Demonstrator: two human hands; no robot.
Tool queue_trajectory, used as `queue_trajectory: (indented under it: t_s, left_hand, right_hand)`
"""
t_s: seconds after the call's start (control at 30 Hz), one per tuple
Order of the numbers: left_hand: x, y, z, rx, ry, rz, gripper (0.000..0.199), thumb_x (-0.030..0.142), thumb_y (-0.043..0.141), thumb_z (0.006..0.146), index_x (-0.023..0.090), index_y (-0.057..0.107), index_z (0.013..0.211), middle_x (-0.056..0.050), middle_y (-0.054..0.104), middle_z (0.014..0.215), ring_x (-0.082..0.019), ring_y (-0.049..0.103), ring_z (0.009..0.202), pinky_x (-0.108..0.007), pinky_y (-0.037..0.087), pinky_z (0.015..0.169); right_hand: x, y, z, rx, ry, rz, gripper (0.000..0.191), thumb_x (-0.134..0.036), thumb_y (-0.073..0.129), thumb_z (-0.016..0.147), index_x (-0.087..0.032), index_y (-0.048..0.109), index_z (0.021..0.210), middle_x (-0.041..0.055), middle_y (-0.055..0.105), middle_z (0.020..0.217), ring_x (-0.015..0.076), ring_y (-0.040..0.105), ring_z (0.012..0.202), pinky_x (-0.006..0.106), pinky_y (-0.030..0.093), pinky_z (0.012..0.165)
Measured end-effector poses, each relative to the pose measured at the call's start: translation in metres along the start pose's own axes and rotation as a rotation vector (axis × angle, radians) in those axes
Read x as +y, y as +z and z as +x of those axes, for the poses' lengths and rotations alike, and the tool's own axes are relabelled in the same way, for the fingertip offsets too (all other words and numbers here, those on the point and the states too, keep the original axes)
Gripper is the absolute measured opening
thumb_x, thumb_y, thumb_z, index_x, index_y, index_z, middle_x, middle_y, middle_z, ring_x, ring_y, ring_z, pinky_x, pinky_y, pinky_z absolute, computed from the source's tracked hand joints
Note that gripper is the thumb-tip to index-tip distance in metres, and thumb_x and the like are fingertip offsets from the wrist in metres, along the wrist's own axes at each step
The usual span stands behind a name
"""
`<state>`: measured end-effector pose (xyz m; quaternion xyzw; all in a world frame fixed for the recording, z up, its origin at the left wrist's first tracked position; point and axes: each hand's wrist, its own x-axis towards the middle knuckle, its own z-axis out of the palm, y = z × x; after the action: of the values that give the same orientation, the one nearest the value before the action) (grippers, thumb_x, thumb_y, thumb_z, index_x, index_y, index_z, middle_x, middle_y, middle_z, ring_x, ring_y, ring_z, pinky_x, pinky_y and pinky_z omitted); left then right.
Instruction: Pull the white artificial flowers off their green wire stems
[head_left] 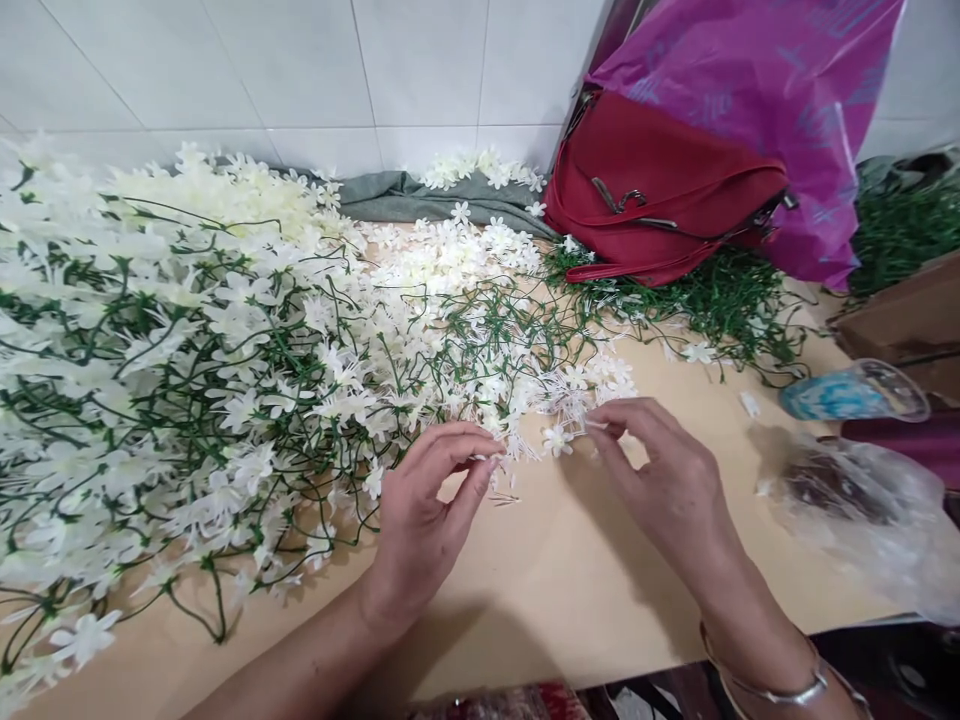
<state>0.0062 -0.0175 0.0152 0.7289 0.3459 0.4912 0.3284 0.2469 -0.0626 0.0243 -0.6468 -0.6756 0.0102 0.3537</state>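
My left hand [439, 500] is closed in a pinch at the middle of the table, with a small white piece at its fingertips. To its right, my right hand [656, 465] pinches something thin and whitish, too small to make out. Between the two lies a white flower [557, 440], near a cluster of thin white stamens [566, 392]. A few loose thin bits [505, 499] rest on the tabletop beside my left fingertips. A large heap of white artificial flowers on green stems [247, 350] spreads to the left.
A red bag [660, 190] and a purple plastic bag [817, 130] stand at the back right, by green stems [720, 300]. On the right are a blue-and-white plastic cup [847, 392], a clear plastic bag [877, 510] and a cardboard box [907, 310]. The tiled wall [427, 65] is behind.
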Motion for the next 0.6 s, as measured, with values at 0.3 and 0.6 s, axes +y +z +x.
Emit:
queue_trajectory:
  t_s: [0.3, 0.6]
  left_hand:
    - [-0.001, 0.003, -0.01, -0.131, -0.354, -0.263, 0.012, 0.022, 0.067, 0.1, 0.023, 0.072, 0.111, -0.001, 0.08, 0.092, -0.015, 0.081, 0.083, -0.023, 0.062, 0.076]
    - [-0.002, 0.008, -0.004, -0.101, -0.603, -0.427, 0.018, 0.034, 0.065, 0.102, 0.019, 0.068, 0.113, -0.004, 0.081, 0.098, -0.019, 0.081, 0.095, -0.027, 0.064, 0.085]
  right_hand:
    - [-0.024, 0.03, -0.005, -0.225, -0.051, -0.073, 0.016, -0.013, 0.055, 0.098, -0.021, 0.065, 0.089, 0.0071, 0.069, 0.086, 0.0252, 0.063, 0.08, 0.042, 0.05, 0.074]
    - [-0.028, 0.015, -0.007, -0.111, 0.305, 0.434, 0.013, -0.018, 0.067, 0.09, -0.025, 0.061, 0.081, 0.0019, 0.073, 0.095, 0.0202, 0.07, 0.093, 0.036, 0.052, 0.085]
